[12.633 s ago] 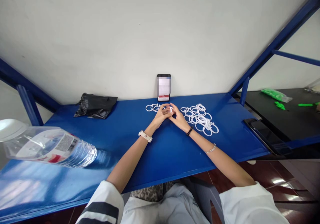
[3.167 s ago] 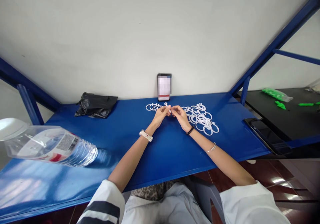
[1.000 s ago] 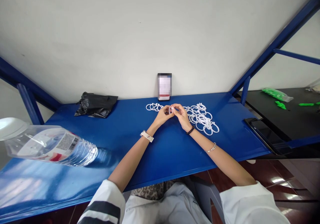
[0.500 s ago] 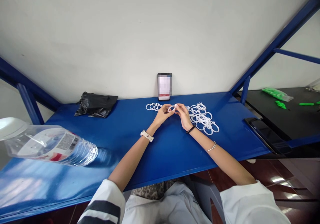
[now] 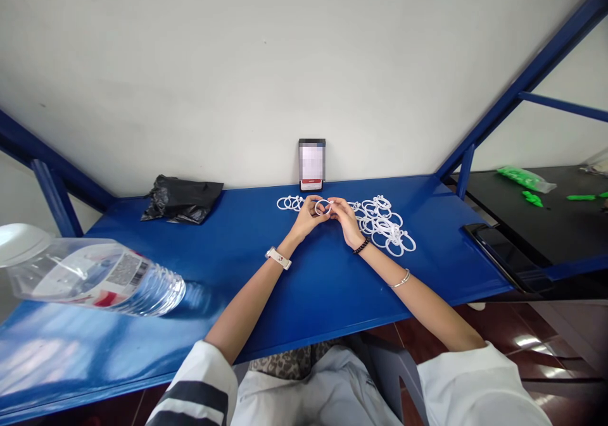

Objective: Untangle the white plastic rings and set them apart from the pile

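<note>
A thin white plastic ring with a small knob is held between my two hands, just above the table. My left hand pinches its left side, while the fingers of my right hand close on its right side near the knob. Just left of my left hand lies a short row of white rings, partly hidden by that hand. To the right of my right hand spreads a tangled pile of similar white rings.
A phone leans upright against the wall behind my hands. On the blue table are a black plastic bag at the back left and a large clear bottle at the left. Another dark phone-like slab lies at the right edge.
The ring between my hands has tilted so that its opening faces me more. My fingers have shifted slightly on it; everything else stays in place.
</note>
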{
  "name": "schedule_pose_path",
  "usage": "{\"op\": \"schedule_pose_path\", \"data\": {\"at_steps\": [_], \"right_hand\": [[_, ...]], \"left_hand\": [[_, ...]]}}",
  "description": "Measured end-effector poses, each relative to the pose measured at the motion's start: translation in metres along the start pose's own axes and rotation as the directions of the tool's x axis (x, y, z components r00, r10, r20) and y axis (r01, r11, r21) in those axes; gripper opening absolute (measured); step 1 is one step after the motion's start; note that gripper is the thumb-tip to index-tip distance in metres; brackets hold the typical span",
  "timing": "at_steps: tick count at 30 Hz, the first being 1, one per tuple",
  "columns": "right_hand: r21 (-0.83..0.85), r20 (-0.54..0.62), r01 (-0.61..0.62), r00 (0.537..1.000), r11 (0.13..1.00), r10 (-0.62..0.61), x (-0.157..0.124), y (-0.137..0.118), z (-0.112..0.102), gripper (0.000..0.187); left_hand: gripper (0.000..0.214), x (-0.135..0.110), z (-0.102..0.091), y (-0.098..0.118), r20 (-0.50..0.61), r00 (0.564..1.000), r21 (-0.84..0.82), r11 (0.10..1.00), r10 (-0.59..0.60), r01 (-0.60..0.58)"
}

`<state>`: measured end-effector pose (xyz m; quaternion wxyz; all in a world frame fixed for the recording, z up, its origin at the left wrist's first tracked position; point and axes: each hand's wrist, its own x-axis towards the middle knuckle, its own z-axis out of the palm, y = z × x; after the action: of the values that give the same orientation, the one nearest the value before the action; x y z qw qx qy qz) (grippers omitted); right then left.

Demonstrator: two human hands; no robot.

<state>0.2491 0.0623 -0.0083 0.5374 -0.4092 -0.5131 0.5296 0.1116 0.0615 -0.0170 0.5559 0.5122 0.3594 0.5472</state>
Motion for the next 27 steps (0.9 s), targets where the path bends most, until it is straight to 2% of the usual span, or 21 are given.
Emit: {"op": "schedule_pose_path", "data": {"at_steps": [12,19,27], "right_hand": [[-0.021,0.028,0.035,0.999,0.999,-0.035,0.0,0.003,-0.001,0.028],[-0.028,0.04,0.072,0.997,0.997,-0.071,0.001,0.007,-0.002,0.03],[-0.039,-0.007,0.06,0.998,0.997,-0.06,0.004,0.012,-0.004,0.034]], "left_hand": [[0.06,0.001,-0.002,-0.003,0.017,0.999,-0.033,0.998,0.046,-0.046],[0.058,0.0,-0.003,-0.002,0.022,0.998,0.001,0.999,0.05,-0.05],[0.054,0.001,-0.002,-0.003,0.014,0.999,0.0,1.0,0.031,-0.031]]}}
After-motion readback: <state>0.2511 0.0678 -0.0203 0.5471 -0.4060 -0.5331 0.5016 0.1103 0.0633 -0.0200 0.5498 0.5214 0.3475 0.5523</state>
